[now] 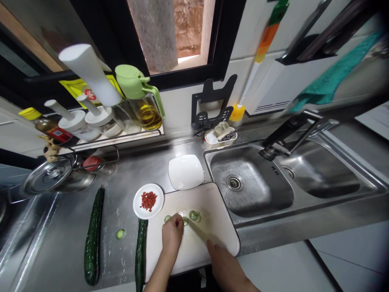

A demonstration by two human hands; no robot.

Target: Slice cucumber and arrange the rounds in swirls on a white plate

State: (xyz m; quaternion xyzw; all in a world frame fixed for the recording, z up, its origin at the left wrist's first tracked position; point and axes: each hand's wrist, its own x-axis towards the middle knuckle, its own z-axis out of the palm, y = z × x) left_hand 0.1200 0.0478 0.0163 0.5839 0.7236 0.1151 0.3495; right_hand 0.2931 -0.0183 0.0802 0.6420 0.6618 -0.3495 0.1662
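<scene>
Lying on the white cutting board (223, 215), cucumber slices (195, 216) are seen beside a knife (197, 230) that is gripped in the right hand (221, 259) and angled toward the left hand (172, 235), which is bunched at a small cucumber piece (184, 220), though whether it is pinched cannot be told.

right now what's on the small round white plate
A heap of small red pieces lies on the small round white plate; the plate's surface under the heap can't be seen.
</scene>
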